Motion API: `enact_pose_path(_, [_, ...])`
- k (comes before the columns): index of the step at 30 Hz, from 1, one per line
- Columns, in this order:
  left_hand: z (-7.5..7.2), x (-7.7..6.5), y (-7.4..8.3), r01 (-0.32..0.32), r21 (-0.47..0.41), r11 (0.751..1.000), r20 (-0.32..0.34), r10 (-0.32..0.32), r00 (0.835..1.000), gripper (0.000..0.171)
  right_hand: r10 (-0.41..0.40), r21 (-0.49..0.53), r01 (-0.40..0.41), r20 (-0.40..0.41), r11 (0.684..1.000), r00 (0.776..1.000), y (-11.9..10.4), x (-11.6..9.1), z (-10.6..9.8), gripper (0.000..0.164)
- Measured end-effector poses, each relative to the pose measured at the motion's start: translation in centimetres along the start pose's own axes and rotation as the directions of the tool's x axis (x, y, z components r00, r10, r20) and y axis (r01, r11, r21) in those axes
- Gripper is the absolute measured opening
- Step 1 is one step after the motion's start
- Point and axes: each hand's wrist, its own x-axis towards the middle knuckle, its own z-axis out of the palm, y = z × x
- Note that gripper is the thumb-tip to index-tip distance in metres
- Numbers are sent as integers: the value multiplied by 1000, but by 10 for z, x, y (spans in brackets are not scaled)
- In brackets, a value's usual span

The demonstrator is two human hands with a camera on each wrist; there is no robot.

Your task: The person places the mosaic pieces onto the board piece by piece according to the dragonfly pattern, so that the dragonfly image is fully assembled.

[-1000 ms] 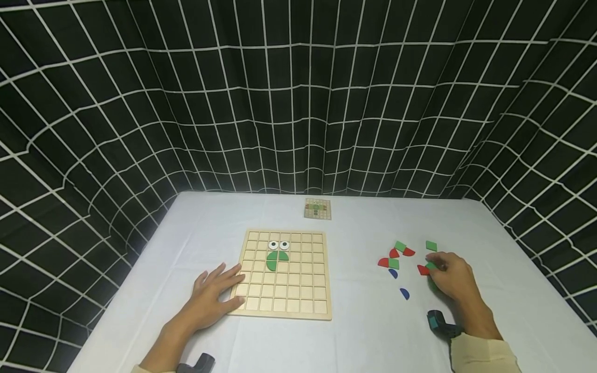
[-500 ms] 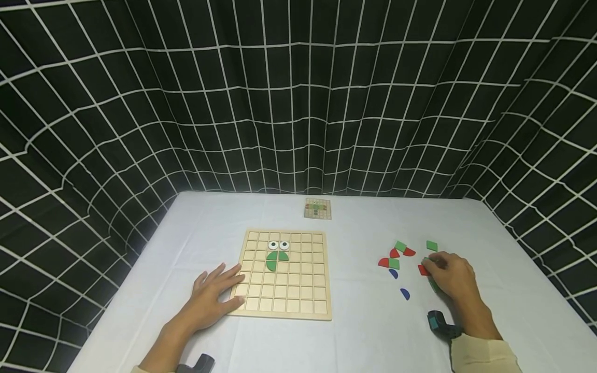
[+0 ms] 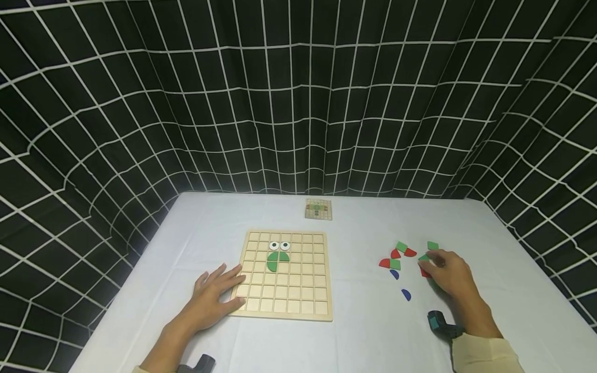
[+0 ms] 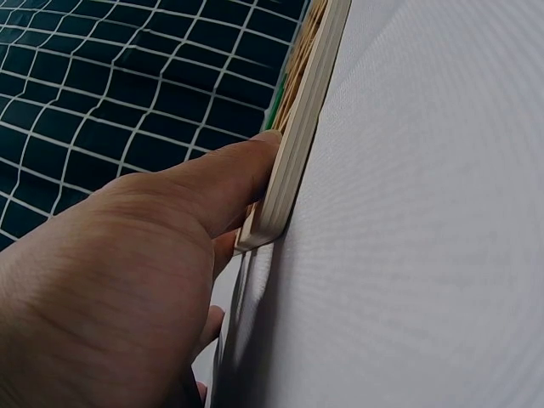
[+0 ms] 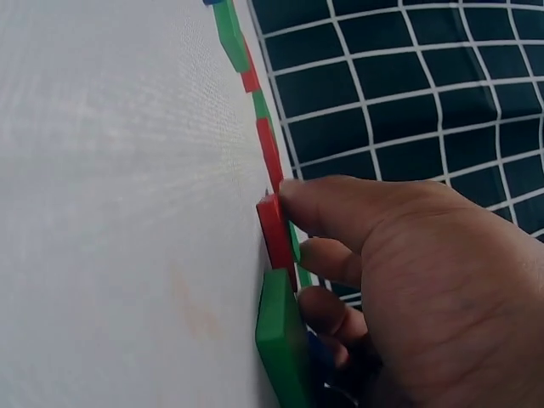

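Observation:
My left hand (image 3: 213,298) lies with spread fingers on the left edge of a wooden grid board (image 3: 303,316); in the left wrist view a fingertip rests on the board's rim (image 4: 297,136). Two round eye tiles (image 3: 279,245) and several green quarter-circle tiles (image 3: 272,266) sit in its upper cells. Over at the right, my right hand (image 3: 450,272) pinches a small green tile (image 3: 423,257) between thumb and fingers, partly hidden by them. A red tile (image 3: 425,272) lies right under the thumb. Close by the hand in the right wrist view is another green tile (image 5: 280,331).
Loose red tiles (image 3: 384,263), green tiles (image 3: 395,264) and blue half-round tiles (image 3: 406,295) lie left of the right hand. Another green square tile (image 3: 432,245) is just beyond it. A small pattern card (image 3: 318,209) lies behind the board. Dark grid curtains (image 3: 298,103) surround the table.
The green tile at my right fingertips has shifted slightly away and to the left, and shows more clearly past the thumb. My left hand stays on the board's edge.

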Motion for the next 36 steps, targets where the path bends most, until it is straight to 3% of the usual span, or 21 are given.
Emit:
enact_pose_path(11, [0, -1, 1, 7, -14, 1000, 4, -7, 1000, 56, 94, -40, -92, 37, 995, 995, -8, 5, 0, 45])
enact_pose_path(17, [-1, -1, 0, 2, -21, 1000, -1, -2, 1000, 56, 113, -28, -112, 15, 993, 994, -7, 6, -3, 45])
enact_pose_path(21, [0, -1, 0, -10, -17, 1000, -10, 10, 1000, 56, 68, -16, -68, 20, 998, 997, -3, 4, -4, 29])
enact_pose_path(36, [0, -1, 1, 0, -5, 1000, -5, 0, 1000, 56, -63, -50, 73, 181, 996, 982, -3, 6, -12, 46])
